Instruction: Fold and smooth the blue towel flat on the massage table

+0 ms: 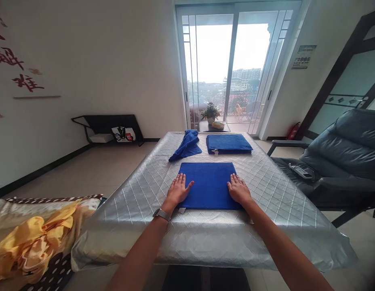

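Note:
A blue towel (208,186), folded into a flat rectangle, lies near the front of the table. My left hand (178,189) rests flat on its left edge, thumb spread toward the middle. On the right edge lies my right hand (238,189), palm down with the fingers stretched forward. Neither hand grips anything. Behind this towel, at the right, is a stack of folded blue towels (229,143) with a white tag at its front corner. A crumpled blue towel (187,145) lies at the far left of the table.
A silver quilted cloth (139,198) covers the table and hangs over its edge. To the right stands a dark armchair (342,149) with a grey device on its seat. Yellow cloth (38,238) is heaped at lower left. A potted plant (211,112) stands beyond the table.

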Tool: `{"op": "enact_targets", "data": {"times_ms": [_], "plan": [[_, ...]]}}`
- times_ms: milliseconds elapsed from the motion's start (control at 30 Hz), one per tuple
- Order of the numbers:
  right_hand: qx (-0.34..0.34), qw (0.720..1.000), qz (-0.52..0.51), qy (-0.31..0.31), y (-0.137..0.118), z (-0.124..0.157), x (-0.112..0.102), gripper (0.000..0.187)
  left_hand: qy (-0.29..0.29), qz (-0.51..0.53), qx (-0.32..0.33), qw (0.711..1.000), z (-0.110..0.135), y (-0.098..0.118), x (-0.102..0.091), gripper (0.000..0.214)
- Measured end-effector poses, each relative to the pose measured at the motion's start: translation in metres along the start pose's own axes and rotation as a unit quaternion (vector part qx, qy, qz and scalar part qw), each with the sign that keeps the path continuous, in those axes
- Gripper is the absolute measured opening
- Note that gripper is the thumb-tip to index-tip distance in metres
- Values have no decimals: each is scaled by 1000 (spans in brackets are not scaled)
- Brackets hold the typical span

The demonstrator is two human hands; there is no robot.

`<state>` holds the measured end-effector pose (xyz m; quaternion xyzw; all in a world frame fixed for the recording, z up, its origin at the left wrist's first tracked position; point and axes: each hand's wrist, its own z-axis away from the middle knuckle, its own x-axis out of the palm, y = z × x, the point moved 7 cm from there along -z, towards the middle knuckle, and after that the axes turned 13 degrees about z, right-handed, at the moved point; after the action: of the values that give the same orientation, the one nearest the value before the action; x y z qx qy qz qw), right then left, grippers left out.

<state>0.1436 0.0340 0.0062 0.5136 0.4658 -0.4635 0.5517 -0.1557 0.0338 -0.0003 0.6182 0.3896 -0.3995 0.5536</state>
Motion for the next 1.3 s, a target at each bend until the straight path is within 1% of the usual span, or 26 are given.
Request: {"op": "enact_targets", "data": {"times_ms": [167,300,367,433,500,600,667,800,933,1000,1033,1067,1100,1133,1200,1300], "plan": [[-23,999,14,-22,2,-9,-8,66,13,3,8,1000,-1,-1,1,89],[-31,999,3,-7,-3,-34,-23,66,20,3,8,1000,0,-2,1,88],[-33,999,-4,-3,-6,-48,-26,66,21,1,6,1000,0,-3,1,88],[-27,1000,-12,2,-6,-61,-23,66,20,-2,8,1000,0,-3,2,87],[-20,999,-24,2,-3,-69,-15,67,21,-4,12,1000,0,-5,3,86],[-17,999,-35,-1,3,-75,-3,68,22,-9,15,1000,-1,-8,6,84],[-22,999,-36,2,5,-76,2,68,22,-15,19,999,-1,-11,8,82],[-26,999,-40,-1,4,-75,1,67,24,-23,26,999,-1,-16,9,81],[-22,999,-45,-8,3,-74,-2,67,28,-24,-17,999,-2,-28,1,85],[-20,999,-47,-9,2,-73,-3,67,23,-27,-30,999,-2,-27,-3,88],[-20,999,-47,-8,2,-73,-4,67,17,-28,-28,999,-3,-21,-4,89],[-20,999,-48,-7,1,-73,-4,67,7,-28,-16,999,-3,-10,-3,90],[-20,999,-48,-6,1,-73,-4,67,-6,-27,6,1000,-5,6,-1,91],[-19,999,-48,-6,1,-73,-4,67,-21,-24,36,999,-6,27,3,91],[-17,999,-49,-3,1,-74,-3,68,-55,-14,109,992,-11,79,17,89],[-23,999,-39,4,2,-73,-2,66,-70,7,196,978,-27,159,39,85]]}}
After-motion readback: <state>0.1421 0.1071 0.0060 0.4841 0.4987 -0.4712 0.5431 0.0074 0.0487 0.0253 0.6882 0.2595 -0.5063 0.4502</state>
